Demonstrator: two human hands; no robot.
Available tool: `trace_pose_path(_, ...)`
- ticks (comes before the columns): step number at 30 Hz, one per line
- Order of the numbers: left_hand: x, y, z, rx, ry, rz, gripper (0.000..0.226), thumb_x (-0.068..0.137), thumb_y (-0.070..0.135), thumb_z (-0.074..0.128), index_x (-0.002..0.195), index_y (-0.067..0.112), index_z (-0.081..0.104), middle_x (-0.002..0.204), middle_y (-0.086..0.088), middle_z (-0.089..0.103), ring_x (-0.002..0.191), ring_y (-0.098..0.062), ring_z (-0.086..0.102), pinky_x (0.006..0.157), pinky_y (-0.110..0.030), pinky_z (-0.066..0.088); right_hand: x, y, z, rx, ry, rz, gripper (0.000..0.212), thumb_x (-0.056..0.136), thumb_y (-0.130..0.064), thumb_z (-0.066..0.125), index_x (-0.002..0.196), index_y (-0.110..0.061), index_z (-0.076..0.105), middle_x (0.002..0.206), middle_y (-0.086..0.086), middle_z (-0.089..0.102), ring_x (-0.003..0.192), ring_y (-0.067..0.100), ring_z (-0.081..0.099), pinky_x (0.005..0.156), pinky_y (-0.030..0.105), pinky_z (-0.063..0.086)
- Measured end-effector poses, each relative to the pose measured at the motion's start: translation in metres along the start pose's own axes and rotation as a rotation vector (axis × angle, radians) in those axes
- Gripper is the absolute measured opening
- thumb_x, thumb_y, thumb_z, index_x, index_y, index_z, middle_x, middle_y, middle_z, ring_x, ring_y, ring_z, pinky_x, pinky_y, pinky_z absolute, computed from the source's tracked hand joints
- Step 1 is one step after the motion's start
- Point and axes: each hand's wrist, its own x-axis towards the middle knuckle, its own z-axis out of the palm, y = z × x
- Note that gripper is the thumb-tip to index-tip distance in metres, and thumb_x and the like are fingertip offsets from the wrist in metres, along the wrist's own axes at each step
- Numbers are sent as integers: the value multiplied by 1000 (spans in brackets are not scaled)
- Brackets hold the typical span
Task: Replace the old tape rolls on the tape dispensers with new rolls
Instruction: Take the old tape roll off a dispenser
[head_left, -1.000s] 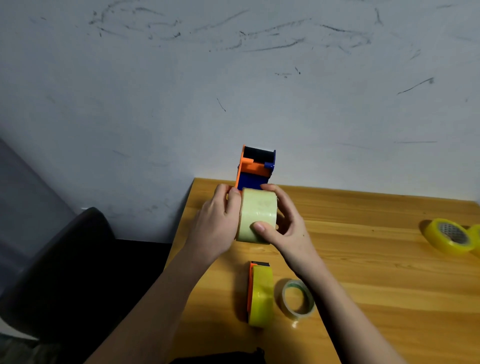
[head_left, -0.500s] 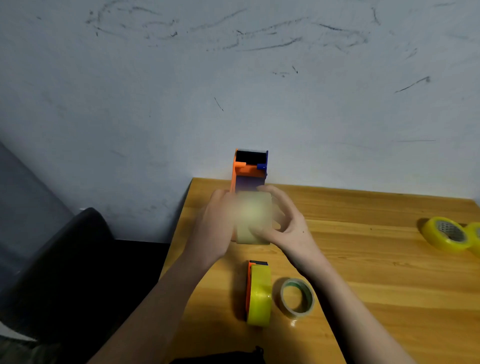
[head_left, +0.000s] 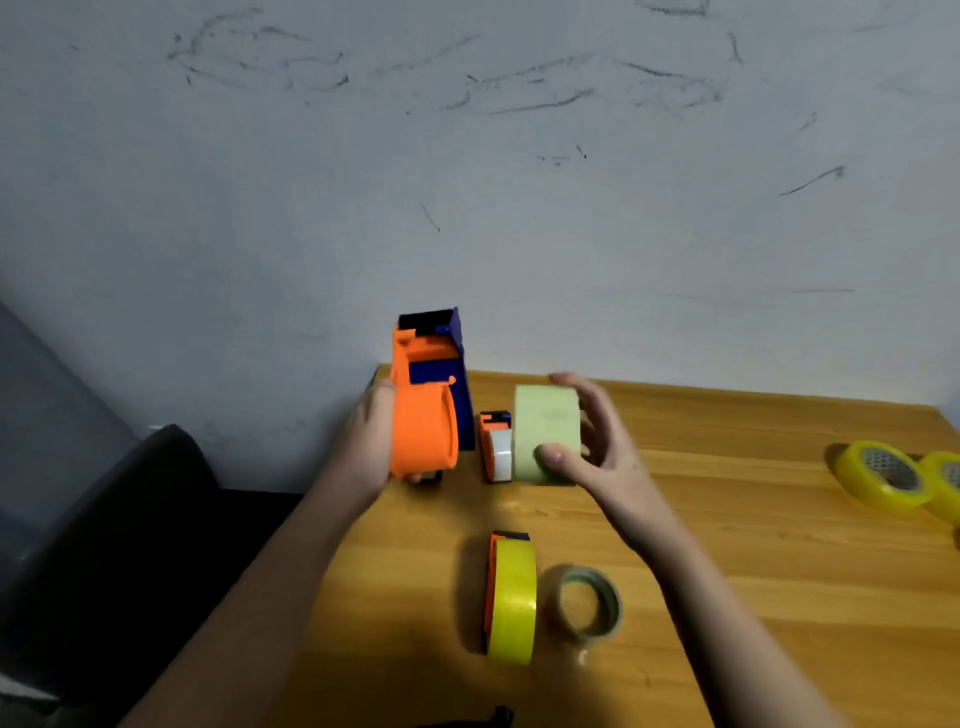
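My left hand (head_left: 366, 441) grips the large orange and blue tape dispenser (head_left: 428, 395) at the table's back left corner; its orange hub is bare. My right hand (head_left: 597, 447) holds a wide pale green tape roll (head_left: 545, 434) just right of it, thumb in front and fingers behind. Between them a small orange dispenser (head_left: 493, 447) with a clear roll stands on the table. Nearer me stands another orange dispenser loaded with a yellow roll (head_left: 511, 603), and a nearly spent roll core (head_left: 589, 605) lies flat beside it.
Two yellow tape rolls (head_left: 883, 473) lie at the right edge of the wooden table (head_left: 753, 545). A scuffed white wall (head_left: 467, 182) rises right behind the table. A dark chair (head_left: 119, 519) stands to the left, below the table edge.
The pale green roll has come off the large dispenser: my right hand carried it to the right, my left hand keeps the dispenser. The small clear-tape dispenser is now visible.
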Motion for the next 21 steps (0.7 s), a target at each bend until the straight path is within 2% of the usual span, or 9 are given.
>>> trace_pose_path(2,-10,7,6,-9,-4,-17,30,100,36,27,89,22,51,85,-12,56,63,-33,57,35,-25,42,-2,8,16,-10,-78,40,66,69,-46,66,131,-40,44,124,-12,54,101,2,60,70,21,52)
trace_pose_path(4,-21,11,13,41,-18,-19,29,101,37,27,86,24,48,83,-10,55,62,-29,56,38,-27,43,-1,12,21,39,-60,76,67,71,-48,63,135,-40,42,122,-14,55,97,1,61,72,21,51)
trace_pose_path(7,-25,4,15,107,-104,-58,27,99,48,27,104,28,43,95,-12,59,68,-32,62,35,-24,41,3,12,26,89,-68,100,69,75,-45,63,139,-36,39,120,-21,55,100,-2,60,76,21,51)
trace_pose_path(9,-30,1,13,141,-135,-47,30,96,55,30,110,29,38,103,-6,55,81,-30,63,43,-27,45,5,16,31,91,-65,118,69,76,-43,64,140,-36,39,121,-20,55,101,-6,59,76,19,50)
trace_pose_path(12,-34,-3,13,-8,-193,-124,37,92,58,38,115,29,39,104,3,48,93,-22,56,57,-37,56,4,24,36,102,-60,154,69,73,-50,64,137,-43,40,127,-10,54,105,3,61,78,23,52)
trace_pose_path(14,-36,-6,15,-78,-227,-196,37,90,58,44,115,32,46,113,-2,50,101,-28,57,64,-41,58,4,30,40,110,-62,191,64,76,-49,64,135,-46,42,131,-8,53,109,9,61,81,27,53)
trace_pose_path(17,-36,-14,14,-153,-279,-222,26,89,53,50,106,34,55,123,-8,54,107,-29,59,67,-38,57,7,37,44,119,-44,225,59,78,-47,64,133,-46,44,131,-5,55,111,13,61,82,28,54)
trace_pose_path(19,-37,-21,11,-145,-297,-210,19,90,47,53,103,33,56,125,-9,55,109,-28,59,71,-36,56,8,40,46,109,-34,249,61,72,-53,66,130,-47,47,131,-4,55,111,14,61,82,29,55)
trace_pose_path(21,-37,-29,6,-158,-265,-207,24,91,45,53,110,30,54,123,-9,55,109,-28,58,75,-37,56,8,43,46,108,-33,264,61,72,-52,66,130,-46,48,129,-4,56,109,15,62,79,28,55)
